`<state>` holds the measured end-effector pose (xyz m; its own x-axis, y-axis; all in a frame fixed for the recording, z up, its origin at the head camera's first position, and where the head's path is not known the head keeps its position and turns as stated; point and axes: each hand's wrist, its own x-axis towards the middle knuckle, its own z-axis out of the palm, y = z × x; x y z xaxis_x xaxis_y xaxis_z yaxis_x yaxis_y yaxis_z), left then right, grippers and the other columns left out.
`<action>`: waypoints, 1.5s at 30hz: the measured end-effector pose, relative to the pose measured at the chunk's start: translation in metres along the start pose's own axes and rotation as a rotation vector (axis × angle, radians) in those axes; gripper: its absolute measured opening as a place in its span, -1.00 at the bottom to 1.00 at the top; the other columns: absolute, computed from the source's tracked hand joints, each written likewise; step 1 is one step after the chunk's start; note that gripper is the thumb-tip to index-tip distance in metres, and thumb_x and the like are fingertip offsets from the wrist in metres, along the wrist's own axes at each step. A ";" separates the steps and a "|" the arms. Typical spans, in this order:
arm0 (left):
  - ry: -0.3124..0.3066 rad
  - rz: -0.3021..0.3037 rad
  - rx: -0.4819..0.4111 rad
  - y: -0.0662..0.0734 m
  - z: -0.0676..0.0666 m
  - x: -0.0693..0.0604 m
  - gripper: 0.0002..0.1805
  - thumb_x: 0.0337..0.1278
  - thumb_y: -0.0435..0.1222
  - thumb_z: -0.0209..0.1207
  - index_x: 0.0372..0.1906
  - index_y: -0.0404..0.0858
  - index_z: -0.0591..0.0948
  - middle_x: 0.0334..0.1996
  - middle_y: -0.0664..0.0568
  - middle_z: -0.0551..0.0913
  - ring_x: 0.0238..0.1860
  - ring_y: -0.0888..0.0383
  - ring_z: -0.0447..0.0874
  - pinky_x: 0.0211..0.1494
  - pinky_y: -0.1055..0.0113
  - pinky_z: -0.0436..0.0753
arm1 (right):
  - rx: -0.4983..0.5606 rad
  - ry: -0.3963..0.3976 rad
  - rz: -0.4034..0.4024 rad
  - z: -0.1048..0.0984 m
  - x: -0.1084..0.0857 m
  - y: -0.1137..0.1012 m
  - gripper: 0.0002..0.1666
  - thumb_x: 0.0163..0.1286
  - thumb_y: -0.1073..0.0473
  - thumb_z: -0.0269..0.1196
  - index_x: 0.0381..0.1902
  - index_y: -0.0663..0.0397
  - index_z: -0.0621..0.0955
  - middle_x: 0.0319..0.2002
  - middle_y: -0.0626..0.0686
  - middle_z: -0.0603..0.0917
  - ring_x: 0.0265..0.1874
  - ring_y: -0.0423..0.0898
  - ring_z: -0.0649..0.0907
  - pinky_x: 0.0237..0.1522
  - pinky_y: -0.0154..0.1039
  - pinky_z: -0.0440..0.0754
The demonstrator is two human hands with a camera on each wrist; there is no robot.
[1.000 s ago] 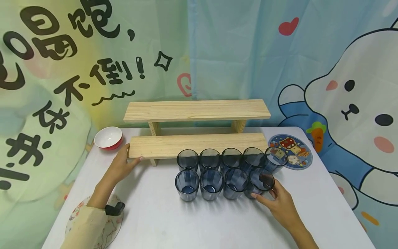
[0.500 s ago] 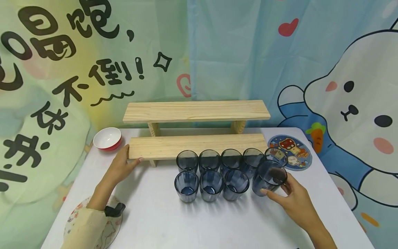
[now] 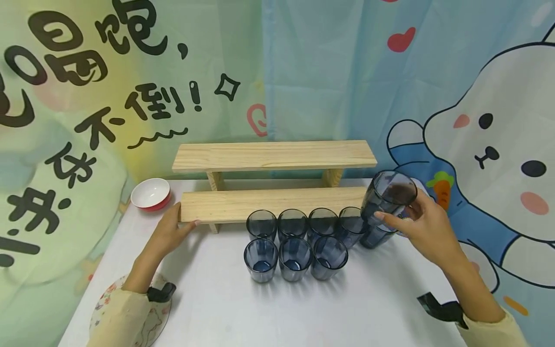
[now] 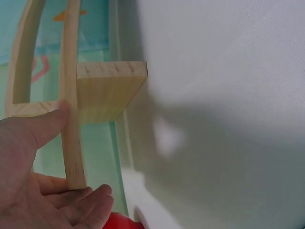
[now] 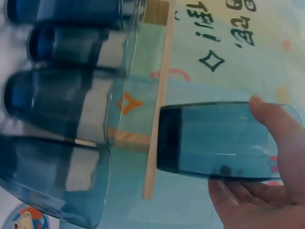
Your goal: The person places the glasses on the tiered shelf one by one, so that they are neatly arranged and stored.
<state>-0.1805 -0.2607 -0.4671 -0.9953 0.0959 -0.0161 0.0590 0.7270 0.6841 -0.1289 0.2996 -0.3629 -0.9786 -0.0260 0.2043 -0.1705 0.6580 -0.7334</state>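
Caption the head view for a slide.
Right hand holds a glass near one end of the two-step wooden shelf; left hand grips the other.

The pale two-tier wooden shelf (image 3: 225, 205) looks smooth and matt, its grain showing along the boards. In front of it, the blue-grey see-through round tumblers (image 3: 292, 267) have the smooth gloss of glass, as does the matching raised tumbler (image 3: 378, 205) at its right end. Left of the shelf, the red-and-white round bowl (image 3: 150, 192) is smooth, its material unclear. Under the shelf, the white table covering (image 4: 228, 95) is matt, finely textured; behind hangs a creased green-and-blue printed cloth backdrop (image 3: 308, 72).
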 end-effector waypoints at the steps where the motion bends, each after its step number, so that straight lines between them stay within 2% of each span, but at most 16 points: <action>1: 0.002 0.000 0.003 0.000 0.000 0.000 -0.12 0.48 -0.20 0.29 0.54 -0.64 0.10 0.48 -0.58 0.24 0.53 -0.48 0.18 0.55 -0.35 0.21 | 0.008 0.008 -0.008 -0.001 0.008 0.000 -0.22 0.39 0.04 0.49 0.42 0.19 0.44 0.32 0.29 0.52 0.46 0.41 0.43 0.23 -0.72 0.32; 5: 0.003 -0.006 0.003 0.000 0.000 0.000 -0.13 0.49 -0.21 0.28 0.54 -0.64 0.10 0.48 -0.58 0.23 0.54 -0.48 0.17 0.56 -0.35 0.19 | 0.017 0.048 -0.021 -0.003 0.037 0.003 -0.24 0.41 0.05 0.48 0.43 0.20 0.46 0.31 0.23 0.51 0.46 0.35 0.46 0.34 -0.54 0.41; 9: -0.001 -0.021 -0.003 0.000 0.000 0.000 -0.11 0.48 -0.20 0.29 0.55 -0.63 0.09 0.50 -0.58 0.22 0.55 -0.47 0.15 0.57 -0.35 0.18 | 0.023 0.066 -0.018 -0.003 0.065 0.002 -0.23 0.41 -0.02 0.47 0.41 0.22 0.46 0.34 0.23 0.50 0.48 0.29 0.45 0.50 -0.17 0.37; 14: -0.005 -0.026 0.003 0.002 -0.001 0.000 -0.11 0.49 -0.19 0.28 0.55 -0.64 0.08 0.49 -0.58 0.22 0.54 -0.47 0.16 0.56 -0.35 0.19 | 0.009 0.070 0.000 -0.004 0.093 0.001 -0.15 0.40 -0.16 0.46 0.43 0.18 0.44 0.37 0.25 0.48 0.46 0.27 0.46 0.52 0.13 0.37; 22: 0.000 -0.015 -0.005 0.004 0.000 -0.001 -0.12 0.49 -0.21 0.28 0.55 -0.64 0.09 0.49 -0.58 0.23 0.53 -0.47 0.18 0.55 -0.35 0.21 | 0.015 0.066 0.065 0.001 0.134 -0.001 0.00 0.34 -0.40 0.39 0.43 0.18 0.39 0.39 0.30 0.49 0.48 0.26 0.44 0.52 0.17 0.39; 29: 0.004 -0.006 -0.014 0.003 0.000 0.000 -0.12 0.48 -0.21 0.29 0.56 -0.62 0.10 0.49 -0.56 0.24 0.53 -0.46 0.19 0.55 -0.34 0.22 | 0.029 0.080 0.087 0.009 0.160 0.001 0.05 0.33 -0.42 0.38 0.42 0.24 0.39 0.36 0.33 0.51 0.41 0.27 0.47 0.43 0.22 0.45; 45: 0.008 -0.011 -0.014 0.005 -0.001 0.000 -0.13 0.48 -0.21 0.29 0.55 -0.63 0.12 0.48 -0.57 0.26 0.53 -0.46 0.21 0.55 -0.34 0.23 | 0.049 0.063 0.097 0.021 0.184 0.004 0.09 0.35 -0.42 0.37 0.50 0.26 0.37 0.38 0.36 0.51 0.40 0.30 0.50 0.42 0.23 0.46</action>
<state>-0.1799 -0.2581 -0.4628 -0.9964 0.0826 -0.0175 0.0474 0.7184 0.6940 -0.3122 0.2818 -0.3415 -0.9818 0.0848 0.1698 -0.0819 0.6178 -0.7820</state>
